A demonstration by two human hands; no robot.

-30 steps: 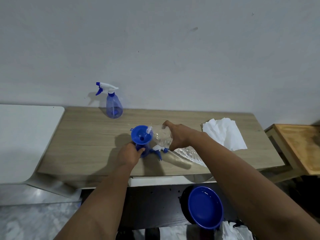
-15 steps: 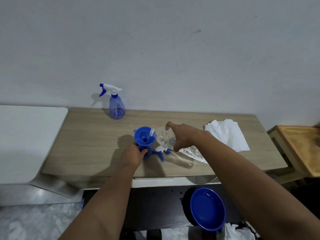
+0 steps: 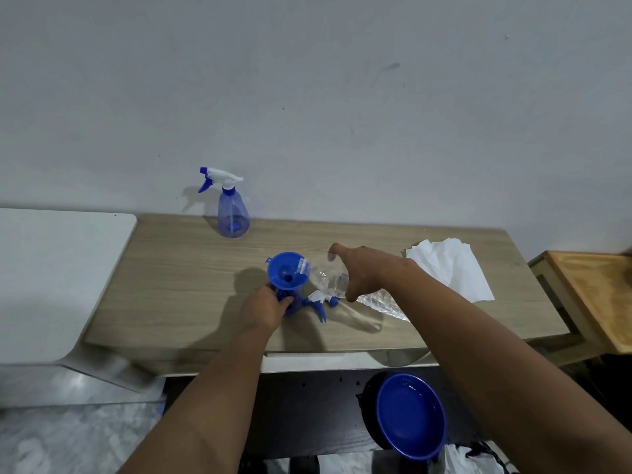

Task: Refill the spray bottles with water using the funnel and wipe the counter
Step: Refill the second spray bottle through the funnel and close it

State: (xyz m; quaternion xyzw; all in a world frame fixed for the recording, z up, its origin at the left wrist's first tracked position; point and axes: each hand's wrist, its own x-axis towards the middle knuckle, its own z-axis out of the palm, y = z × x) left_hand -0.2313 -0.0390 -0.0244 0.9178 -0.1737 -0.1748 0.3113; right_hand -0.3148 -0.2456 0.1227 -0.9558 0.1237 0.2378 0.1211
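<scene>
A blue funnel sits in the neck of a blue spray bottle near the counter's front edge. My left hand is wrapped around that bottle just under the funnel. My right hand grips a clear plastic water bottle, tipped on its side with its mouth over the funnel's rim. The removed spray head, white and blue, lies on the wooden counter under the water bottle. A second blue spray bottle with its trigger head on stands upright at the back by the wall.
White paper towels lie at the counter's right. A white table adjoins on the left, a wooden stand on the right. A blue bowl sits below the front edge. Crinkled clear plastic lies under my right forearm.
The hands, funnel and tipped water bottle keep the same pose; only the view has shifted slightly as my head moved.
</scene>
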